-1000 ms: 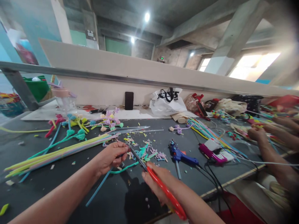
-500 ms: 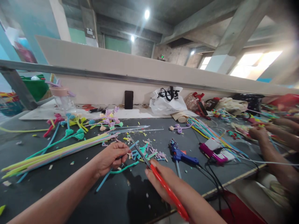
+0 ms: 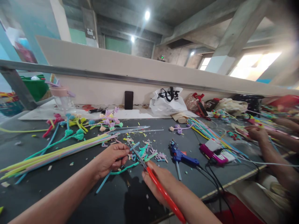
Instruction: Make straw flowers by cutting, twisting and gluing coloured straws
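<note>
My left hand (image 3: 112, 158) is closed around a light blue pipe cleaner (image 3: 103, 183), whose long end slants down toward me while a short end sticks out past the fingertips. Red-handled scissors (image 3: 163, 191) are gripped in my right hand (image 3: 157, 179). Their blades point up and left and meet or cross the short blue end; whether they are fully closed I cannot tell. Just beyond both hands lies a scatter of short cut pieces (image 3: 154, 155) in teal, lilac, yellow and blue. A teal pipe cleaner (image 3: 125, 169) lies beneath the blades.
Yellow, pink and blue pipe cleaners (image 3: 58, 152) lie to the left, with fuzzy flowers (image 3: 77, 133) behind. A blue glue gun (image 3: 184, 157) and purple device (image 3: 213, 154) with cables stand right. A phone (image 3: 129, 100) leans at the back. A co-worker's hand (image 3: 257, 133) is far right.
My right hand and the scissors have shifted slightly left, bringing the blades onto the short blue end. A blue piece now shows among the cuttings at right. My left hand has barely moved.
</note>
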A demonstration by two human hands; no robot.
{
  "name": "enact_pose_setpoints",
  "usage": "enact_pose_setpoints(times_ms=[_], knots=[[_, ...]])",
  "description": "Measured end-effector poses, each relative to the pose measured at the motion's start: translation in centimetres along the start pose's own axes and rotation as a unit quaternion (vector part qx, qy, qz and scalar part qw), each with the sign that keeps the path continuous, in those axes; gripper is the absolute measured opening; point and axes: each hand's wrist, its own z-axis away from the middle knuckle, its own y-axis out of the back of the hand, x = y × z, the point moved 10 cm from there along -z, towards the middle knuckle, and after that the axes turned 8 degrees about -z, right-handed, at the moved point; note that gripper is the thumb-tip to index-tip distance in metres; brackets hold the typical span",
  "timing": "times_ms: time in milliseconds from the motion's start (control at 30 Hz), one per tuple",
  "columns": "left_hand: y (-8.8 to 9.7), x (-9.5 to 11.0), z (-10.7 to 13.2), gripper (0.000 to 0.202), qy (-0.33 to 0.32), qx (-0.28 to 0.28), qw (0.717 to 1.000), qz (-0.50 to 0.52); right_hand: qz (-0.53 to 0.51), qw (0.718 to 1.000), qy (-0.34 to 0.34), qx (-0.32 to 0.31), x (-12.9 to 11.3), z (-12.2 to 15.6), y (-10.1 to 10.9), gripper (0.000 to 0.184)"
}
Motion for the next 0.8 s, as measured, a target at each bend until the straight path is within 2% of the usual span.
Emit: enact_pose_setpoints(times_ms=[700,800], knots=[[-0.23,0.04,-0.03,0.017,-0.002,-0.01,1.0,0.005,0.012,1.0,0.011,-0.015,-0.33,-0.24,-0.24,0.013],[-0.19,0.03,-0.04,0.017,-0.003,-0.007,1.0,0.0,0.011,1.0,0.02,0.003,-0.33,-0.34,-0.15,0.013]])
